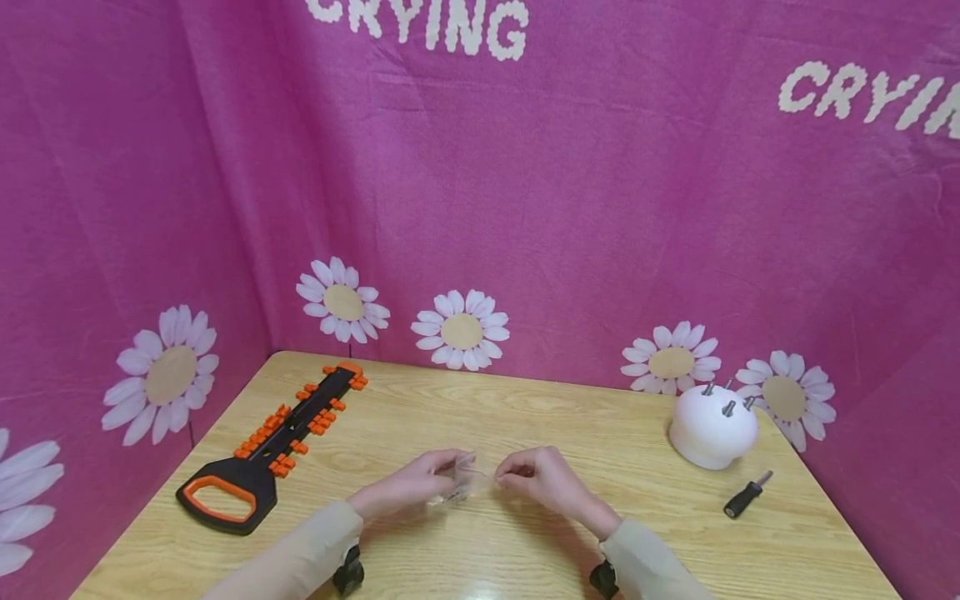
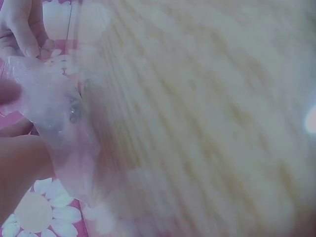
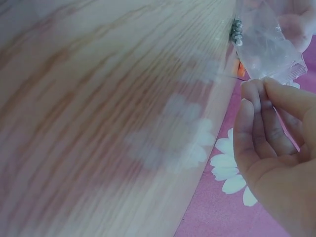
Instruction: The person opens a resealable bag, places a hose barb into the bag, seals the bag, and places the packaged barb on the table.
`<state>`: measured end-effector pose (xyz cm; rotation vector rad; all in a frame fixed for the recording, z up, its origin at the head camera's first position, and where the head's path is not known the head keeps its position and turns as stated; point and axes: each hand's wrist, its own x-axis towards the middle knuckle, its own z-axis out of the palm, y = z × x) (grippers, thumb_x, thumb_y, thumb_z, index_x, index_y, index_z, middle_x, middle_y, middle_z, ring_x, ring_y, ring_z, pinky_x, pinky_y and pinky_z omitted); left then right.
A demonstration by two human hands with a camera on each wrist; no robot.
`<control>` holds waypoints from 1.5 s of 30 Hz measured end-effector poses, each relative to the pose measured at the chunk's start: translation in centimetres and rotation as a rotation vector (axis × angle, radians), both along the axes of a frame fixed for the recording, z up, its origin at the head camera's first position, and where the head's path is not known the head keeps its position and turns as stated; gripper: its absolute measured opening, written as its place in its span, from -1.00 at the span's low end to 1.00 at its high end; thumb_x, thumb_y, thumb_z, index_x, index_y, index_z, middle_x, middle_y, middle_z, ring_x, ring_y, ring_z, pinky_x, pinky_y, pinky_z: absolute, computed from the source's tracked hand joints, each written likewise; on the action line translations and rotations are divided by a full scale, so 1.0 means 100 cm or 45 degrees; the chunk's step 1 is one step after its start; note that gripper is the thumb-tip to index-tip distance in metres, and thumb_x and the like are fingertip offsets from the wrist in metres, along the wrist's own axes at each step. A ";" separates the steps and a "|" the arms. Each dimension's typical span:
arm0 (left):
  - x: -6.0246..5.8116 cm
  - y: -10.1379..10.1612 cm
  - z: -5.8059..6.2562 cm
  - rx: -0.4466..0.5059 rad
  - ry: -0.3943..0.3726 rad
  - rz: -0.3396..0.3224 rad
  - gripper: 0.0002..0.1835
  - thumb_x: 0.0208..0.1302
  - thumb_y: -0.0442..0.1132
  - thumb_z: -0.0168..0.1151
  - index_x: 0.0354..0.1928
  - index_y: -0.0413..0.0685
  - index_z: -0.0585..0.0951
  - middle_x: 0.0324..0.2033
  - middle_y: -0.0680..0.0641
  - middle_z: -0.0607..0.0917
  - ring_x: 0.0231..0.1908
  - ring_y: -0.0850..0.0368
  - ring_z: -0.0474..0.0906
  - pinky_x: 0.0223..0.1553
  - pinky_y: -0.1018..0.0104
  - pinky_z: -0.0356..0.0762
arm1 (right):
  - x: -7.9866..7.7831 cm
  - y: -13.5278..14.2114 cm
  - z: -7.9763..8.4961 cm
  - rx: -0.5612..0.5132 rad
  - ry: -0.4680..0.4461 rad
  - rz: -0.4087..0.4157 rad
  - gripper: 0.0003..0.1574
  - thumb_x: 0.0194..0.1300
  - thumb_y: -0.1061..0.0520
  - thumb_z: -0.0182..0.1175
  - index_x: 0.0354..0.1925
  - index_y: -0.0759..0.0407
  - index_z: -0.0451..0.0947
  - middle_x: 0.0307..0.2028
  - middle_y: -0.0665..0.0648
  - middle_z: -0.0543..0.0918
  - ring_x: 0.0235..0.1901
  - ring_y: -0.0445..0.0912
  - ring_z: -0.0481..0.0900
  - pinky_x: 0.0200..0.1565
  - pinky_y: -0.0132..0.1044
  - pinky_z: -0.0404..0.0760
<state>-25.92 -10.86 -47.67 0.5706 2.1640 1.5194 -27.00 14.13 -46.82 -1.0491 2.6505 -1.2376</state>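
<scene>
A clear plastic zip bag [image 1: 470,481] is held just above the wooden table. Small metal screws [image 3: 237,33] lie bunched in its lower part. My left hand [image 1: 422,481] grips the bag from the left. From the other side my right hand [image 1: 542,477] pinches at the bag's top edge, thumb against fingertips, as the right wrist view shows. The left wrist view has the bag [image 2: 57,106] hanging from the left fingers, with the right fingertips [image 2: 30,48] right at its edge.
A black rack with orange clips [image 1: 288,433] lies on the table's left. At the right stand a white rounded base [image 1: 712,429] with several metal posts and, before it, a black-handled screwdriver [image 1: 744,498]. A pink flowered cloth [image 1: 525,208] hangs around the table [image 1: 420,400].
</scene>
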 end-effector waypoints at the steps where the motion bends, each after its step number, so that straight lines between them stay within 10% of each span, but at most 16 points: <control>1: 0.000 0.000 0.000 0.001 0.012 0.009 -0.47 0.44 -0.31 -0.05 0.42 -0.27 0.30 0.42 -0.24 0.36 0.44 -0.17 0.23 0.43 -0.14 0.18 | 0.000 0.000 0.000 -0.001 -0.006 0.000 -0.92 0.29 0.18 0.30 -0.31 0.14 0.74 -0.38 0.09 0.79 -0.40 -0.37 0.60 -0.33 -0.48 0.57; 9: -0.005 0.004 0.000 -0.014 0.189 0.151 -0.64 0.50 -0.14 0.05 0.14 -0.23 0.59 0.09 -0.20 0.67 0.06 0.14 0.55 0.09 0.23 0.52 | 0.000 -0.001 0.004 0.026 -0.042 -0.011 -0.90 0.32 0.17 0.28 -0.28 0.12 0.74 -0.34 0.07 0.80 -0.40 -0.37 0.62 -0.32 -0.48 0.58; 19: -0.007 0.011 0.002 0.061 0.203 0.389 -0.84 0.39 -0.22 0.21 -0.19 -0.20 0.60 -0.29 -0.07 0.62 -0.29 0.20 0.43 -0.25 0.40 0.43 | 0.003 -0.003 0.009 0.034 -0.035 0.035 -0.90 0.32 0.19 0.27 -0.24 0.15 0.72 -0.33 0.10 0.80 -0.40 -0.26 0.64 -0.33 -0.47 0.58; 32: -0.005 0.010 0.007 0.126 0.276 0.339 -0.75 0.43 -0.25 0.15 0.05 -0.17 0.61 -0.08 -0.22 0.71 -0.11 0.13 0.59 -0.13 0.37 0.54 | 0.008 -0.004 0.010 0.043 -0.111 0.213 -0.84 0.35 0.18 0.24 -0.23 0.24 0.72 -0.30 0.17 0.79 -0.38 -0.42 0.58 -0.28 -0.49 0.59; 45: -0.008 0.011 0.015 0.149 0.223 0.430 -0.78 0.42 -0.14 0.18 -0.12 -0.14 0.67 -0.19 -0.11 0.71 -0.33 0.22 0.51 -0.26 0.37 0.51 | 0.008 -0.001 0.016 0.009 -0.126 0.047 -0.80 0.22 0.08 0.39 -0.24 0.17 0.73 -0.33 0.13 0.79 -0.41 -0.37 0.61 -0.31 -0.44 0.61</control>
